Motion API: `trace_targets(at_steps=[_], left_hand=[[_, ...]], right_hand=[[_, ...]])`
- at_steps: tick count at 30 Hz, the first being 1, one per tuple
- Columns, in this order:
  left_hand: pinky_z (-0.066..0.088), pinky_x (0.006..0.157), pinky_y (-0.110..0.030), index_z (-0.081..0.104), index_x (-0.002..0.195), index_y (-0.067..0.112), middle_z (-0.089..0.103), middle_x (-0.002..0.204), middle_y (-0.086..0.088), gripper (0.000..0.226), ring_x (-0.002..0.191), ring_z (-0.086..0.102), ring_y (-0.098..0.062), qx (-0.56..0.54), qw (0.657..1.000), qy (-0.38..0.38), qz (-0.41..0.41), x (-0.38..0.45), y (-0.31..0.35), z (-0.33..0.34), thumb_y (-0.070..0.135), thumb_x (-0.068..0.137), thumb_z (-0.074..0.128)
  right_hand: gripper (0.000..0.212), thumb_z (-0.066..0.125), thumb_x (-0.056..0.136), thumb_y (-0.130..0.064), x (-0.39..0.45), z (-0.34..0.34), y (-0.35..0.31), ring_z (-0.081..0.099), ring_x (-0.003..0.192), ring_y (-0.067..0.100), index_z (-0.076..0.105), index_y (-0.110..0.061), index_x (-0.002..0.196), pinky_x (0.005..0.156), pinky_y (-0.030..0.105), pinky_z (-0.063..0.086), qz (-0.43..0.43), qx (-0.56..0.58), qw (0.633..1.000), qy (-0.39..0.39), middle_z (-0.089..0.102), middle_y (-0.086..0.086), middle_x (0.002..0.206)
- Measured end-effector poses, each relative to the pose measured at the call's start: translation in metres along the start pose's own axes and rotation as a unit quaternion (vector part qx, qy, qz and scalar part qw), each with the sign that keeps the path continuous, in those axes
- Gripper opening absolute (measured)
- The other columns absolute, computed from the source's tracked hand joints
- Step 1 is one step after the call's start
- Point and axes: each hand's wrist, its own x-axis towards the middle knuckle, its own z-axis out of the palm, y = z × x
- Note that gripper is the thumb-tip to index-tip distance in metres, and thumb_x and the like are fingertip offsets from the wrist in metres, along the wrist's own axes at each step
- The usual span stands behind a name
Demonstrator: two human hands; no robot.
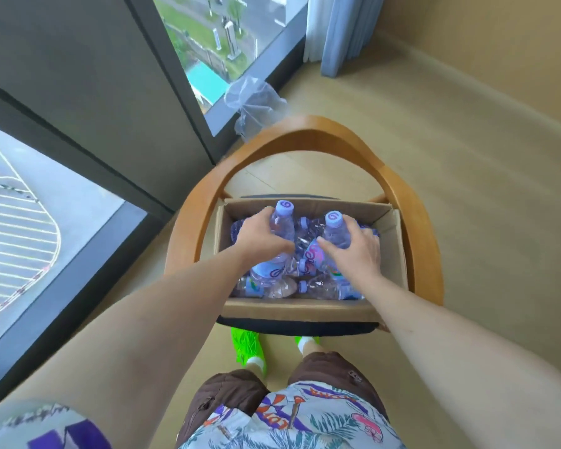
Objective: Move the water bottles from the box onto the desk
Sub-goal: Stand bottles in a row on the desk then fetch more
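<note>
Fingers (256, 222) of each hand wrap 2 upright water bottles (336, 233) in the box (305, 309); thin, probably slick plastic, best gripped mid-body.

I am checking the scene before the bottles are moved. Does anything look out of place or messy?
Nothing is spilled. The bottles lie jumbled in the box, which sits on a chair. A crumpled plastic bag lies on the floor by the window.
</note>
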Motion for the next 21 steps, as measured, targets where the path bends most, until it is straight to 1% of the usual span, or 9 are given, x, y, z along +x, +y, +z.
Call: trace_targets(at_steps=[1,3,6,8,11,13,16,19,21], left_hand=[[0.059,0.084,-0.044,0.063,0.11,0.018,0.075,0.103,-0.003,0.06,0.096,0.069,-0.022,-0.019,1.0,0.008,0.013,-0.001,0.007,-0.011,0.026,0.053,0.078],[0.059,0.08,-0.037,0.066,0.112,0.023,0.078,0.1,-0.001,0.064,0.091,0.071,-0.019,-0.059,0.997,0.028,0.038,-0.006,0.022,-0.032,0.027,0.05,0.08],[0.052,0.063,-0.02,0.067,0.094,0.031,0.074,0.078,0.016,0.047,0.07,0.067,-0.002,-0.129,0.986,0.069,0.081,-0.016,0.045,-0.065,0.027,0.052,0.089],[0.053,0.064,-0.022,0.066,0.085,0.031,0.07,0.071,0.015,0.039,0.063,0.065,-0.003,-0.183,0.974,0.098,0.091,-0.025,0.06,-0.088,0.027,0.053,0.089],[0.058,0.066,-0.031,0.066,0.082,0.025,0.071,0.073,0.007,0.033,0.065,0.068,-0.015,-0.253,0.952,0.138,0.104,-0.039,0.081,-0.122,0.018,0.056,0.085],[0.056,0.055,-0.026,0.066,0.082,0.021,0.069,0.066,0.009,0.032,0.057,0.066,-0.013,-0.295,0.935,0.156,0.121,-0.05,0.093,-0.142,0.009,0.057,0.082],[0.054,0.053,-0.023,0.066,0.077,0.023,0.068,0.066,0.007,0.03,0.053,0.066,-0.014,-0.31,0.917,0.207,0.141,-0.065,0.107,-0.172,0.01,0.053,0.079],[0.053,0.05,-0.023,0.065,0.078,0.02,0.067,0.064,0.004,0.03,0.051,0.065,-0.015,-0.329,0.898,0.255,0.144,-0.081,0.112,-0.199,0.002,0.059,0.08],[0.052,0.048,-0.02,0.063,0.079,0.017,0.068,0.063,0.004,0.03,0.05,0.067,-0.013,-0.326,0.886,0.299,0.139,-0.093,0.112,-0.214,0.004,0.06,0.082]], right_hand=[[0.073,0.07,0.078,-0.068,-0.002,-0.006,-0.011,0.048,0.121,0.03,0.048,-0.039,0.141,0.101,0.04,0.042,-0.001,0.028,1.0,0.012,0.056,0.008,0.116],[0.062,0.074,0.075,-0.065,-0.007,-0.019,-0.036,0.055,0.114,0.027,0.057,-0.038,0.129,0.1,0.041,0.045,0.003,0.119,0.992,0.042,0.062,0.004,0.109],[0.047,0.072,0.07,-0.062,-0.02,-0.037,-0.079,0.062,0.103,0.022,0.061,-0.036,0.108,0.09,0.041,0.048,-0.006,0.237,0.968,0.079,0.07,-0.005,0.103],[0.044,0.069,0.066,-0.061,-0.027,-0.048,-0.11,0.063,0.097,0.019,0.061,-0.037,0.103,0.085,0.039,0.048,-0.038,0.284,0.954,0.09,0.07,-0.008,0.1],[0.041,0.071,0.065,-0.057,-0.035,-0.065,-0.155,0.063,0.092,0.014,0.062,-0.037,0.1,0.085,0.036,0.047,-0.067,0.371,0.922,0.089,0.07,-0.011,0.1],[0.031,0.076,0.065,-0.052,-0.037,-0.076,-0.182,0.065,0.084,0.011,0.064,-0.038,0.09,0.081,0.034,0.05,-0.074,0.451,0.887,0.066,0.07,-0.01,0.094],[0.023,0.083,0.063,-0.042,-0.037,-0.093,-0.217,0.065,0.071,0.013,0.069,-0.031,0.078,0.073,0.031,0.05,-0.1,0.519,0.849,0.01,0.068,-0.006,0.079],[0.016,0.083,0.064,-0.037,-0.036,-0.108,-0.25,0.06,0.067,0.013,0.071,-0.029,0.072,0.067,0.028,0.053,-0.143,0.521,0.84,-0.046,0.065,-0.003,0.075],[0.018,0.082,0.064,-0.037,-0.037,-0.116,-0.269,0.065,0.07,0.017,0.07,-0.027,0.073,0.06,0.025,0.054,-0.164,0.506,0.842,-0.092,0.066,0.0,0.077]])
